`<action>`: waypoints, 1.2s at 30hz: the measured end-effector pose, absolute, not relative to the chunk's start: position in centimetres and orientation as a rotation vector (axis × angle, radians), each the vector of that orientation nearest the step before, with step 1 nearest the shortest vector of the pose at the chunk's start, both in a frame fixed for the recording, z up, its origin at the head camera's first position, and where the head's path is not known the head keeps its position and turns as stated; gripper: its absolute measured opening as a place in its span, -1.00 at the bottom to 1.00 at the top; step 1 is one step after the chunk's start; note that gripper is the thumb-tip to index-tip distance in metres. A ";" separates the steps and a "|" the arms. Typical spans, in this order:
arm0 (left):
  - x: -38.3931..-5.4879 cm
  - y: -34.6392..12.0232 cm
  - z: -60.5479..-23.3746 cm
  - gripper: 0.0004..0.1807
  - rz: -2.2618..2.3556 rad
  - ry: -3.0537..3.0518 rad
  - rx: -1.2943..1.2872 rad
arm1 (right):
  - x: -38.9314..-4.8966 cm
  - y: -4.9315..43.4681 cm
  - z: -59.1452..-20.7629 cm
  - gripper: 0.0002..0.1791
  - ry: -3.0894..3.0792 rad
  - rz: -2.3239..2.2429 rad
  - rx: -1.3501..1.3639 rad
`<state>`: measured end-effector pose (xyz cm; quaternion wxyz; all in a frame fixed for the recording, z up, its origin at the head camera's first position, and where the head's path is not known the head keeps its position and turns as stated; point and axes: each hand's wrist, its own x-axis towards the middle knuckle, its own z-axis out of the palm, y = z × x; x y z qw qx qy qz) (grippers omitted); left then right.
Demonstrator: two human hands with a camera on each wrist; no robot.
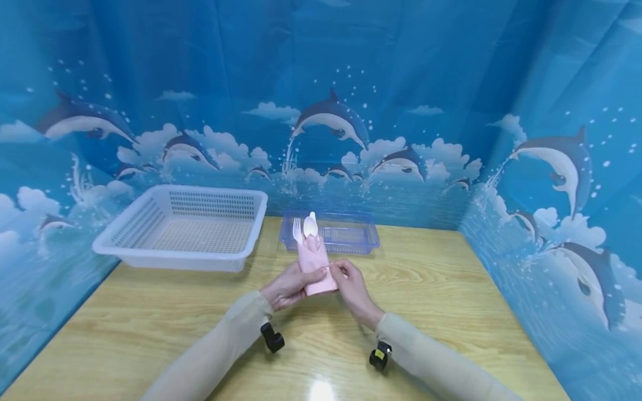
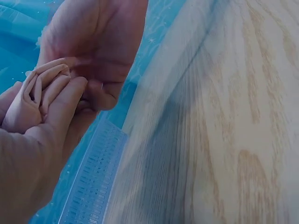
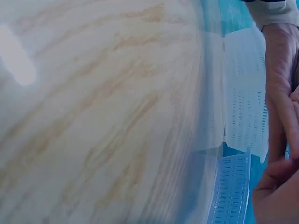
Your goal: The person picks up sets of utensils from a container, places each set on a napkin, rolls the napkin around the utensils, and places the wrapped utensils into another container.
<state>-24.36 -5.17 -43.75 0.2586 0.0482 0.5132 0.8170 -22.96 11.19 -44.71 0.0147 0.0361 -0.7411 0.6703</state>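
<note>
A folded pink napkin [image 1: 312, 255] is held up over the table, tilted slightly left. From its top stick out a white plastic fork [image 1: 297, 229] and a white spoon [image 1: 310, 226], with another white tip just behind the spoon. My left hand [image 1: 290, 284] grips the napkin's lower left side, thumb across its front. On the right edge, my right hand [image 1: 357, 291] pinches the napkin between thumb and fingers. The left wrist view looks onto the rolled folds of the napkin's end [image 2: 51, 84]; the utensils are hidden there.
A large white slotted basket [image 1: 200, 234] stands at the back left of the wooden table [image 1: 426, 289]. Behind the hands sits a smaller clear bluish basket [image 1: 351, 234]. Blue dolphin-print curtains [image 1: 411, 83] enclose the back and sides.
</note>
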 end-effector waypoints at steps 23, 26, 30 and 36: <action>-24.2 -4.8 -43.3 -0.48 2.258 1.287 0.129 | -22.9 11.1 -44.8 -0.69 -2.370 1.729 0.136; -24.3 -5.1 -43.4 -0.50 2.236 1.287 0.153 | -22.7 11.5 -44.6 -0.71 -2.440 1.829 0.179; -24.6 -5.6 -43.4 -0.47 2.199 1.277 0.201 | -22.5 11.8 -44.0 -0.69 -2.476 2.038 0.302; -25.0 -6.0 -43.5 -0.43 2.128 1.317 0.267 | -22.3 12.1 -43.3 -0.59 -2.467 2.245 0.319</action>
